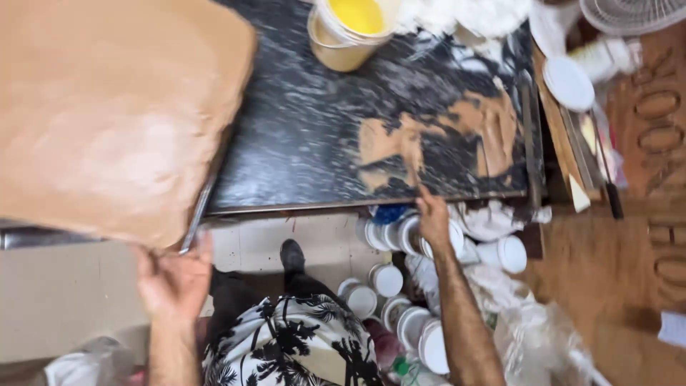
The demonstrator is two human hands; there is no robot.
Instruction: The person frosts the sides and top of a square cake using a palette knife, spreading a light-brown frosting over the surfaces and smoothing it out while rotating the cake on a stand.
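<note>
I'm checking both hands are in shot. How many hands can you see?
2: the left hand grips the tan slab's lower edge; the right hand reaches the black worktop's front edge.

a dark marbled stone table (307,136) fills the middle, smeared with tan patches toward 3 o'clock. below it, at 6 o'clock, pale floor (64,300) shows. white-lidded jars (389,279) crowd under the table's edge. at 3 o'clock stands carved brown wood (643,214); a white fan (632,14) sits at 1 o'clock. light is even and soft.
</note>
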